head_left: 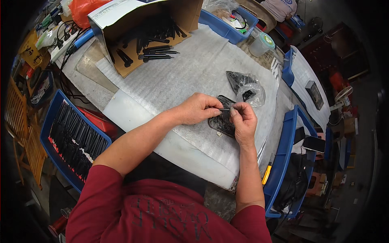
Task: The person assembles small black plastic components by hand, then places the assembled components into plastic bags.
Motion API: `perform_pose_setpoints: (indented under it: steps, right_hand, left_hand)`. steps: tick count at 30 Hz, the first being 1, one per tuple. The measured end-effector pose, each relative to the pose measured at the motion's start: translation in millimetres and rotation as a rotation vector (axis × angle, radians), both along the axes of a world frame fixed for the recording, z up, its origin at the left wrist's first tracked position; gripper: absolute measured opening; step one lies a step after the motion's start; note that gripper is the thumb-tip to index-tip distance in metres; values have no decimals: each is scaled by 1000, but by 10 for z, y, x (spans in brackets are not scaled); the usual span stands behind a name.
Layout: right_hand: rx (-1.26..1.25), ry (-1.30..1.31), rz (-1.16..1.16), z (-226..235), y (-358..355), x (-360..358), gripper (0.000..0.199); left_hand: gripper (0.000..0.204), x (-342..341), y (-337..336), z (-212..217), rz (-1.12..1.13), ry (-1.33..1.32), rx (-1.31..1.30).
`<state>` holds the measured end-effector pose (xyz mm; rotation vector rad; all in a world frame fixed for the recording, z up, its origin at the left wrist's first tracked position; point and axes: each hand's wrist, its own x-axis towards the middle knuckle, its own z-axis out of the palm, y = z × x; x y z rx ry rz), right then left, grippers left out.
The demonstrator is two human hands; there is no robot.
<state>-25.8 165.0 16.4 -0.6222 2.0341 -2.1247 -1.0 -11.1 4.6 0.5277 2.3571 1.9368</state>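
My left hand [198, 108] and my right hand [244, 117] meet over the middle of the table, each pinching an end of a thin dark rod-like piece [225, 109]. Its exact kind is too small to make out, and the fingertips partly cover it. Just beneath them lies a shallow black tray [214, 124] filled with small, slim black pieces. Beyond the tray, a clear plastic bag [253, 97] lies with its mouth open and more black pieces inside.
Black rod-shaped parts [158, 52] lie in and before a cardboard box [117, 60] at the back left. Blue bins [60, 121] flank the table. A yellow-handled screwdriver [266, 174] rests beside the right bin [279, 182]. A lidded plastic tub [259, 46] stands at the back.
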Motion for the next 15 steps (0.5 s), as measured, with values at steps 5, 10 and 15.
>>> perform_pose_setpoints:
  steps: [5,10,15]
  right_hand:
    - [148,63,7,-38,76,-44,8]
    - [-68,-18,30,-34,56,-58,14]
    - [-6,0,21,7,11,4,11]
  left_hand:
    - [15,-7,6,0,0,9,-12]
    - [15,-6,-4,14,-9,-23,10]
    - [15,-9,0,7,-14,6,7]
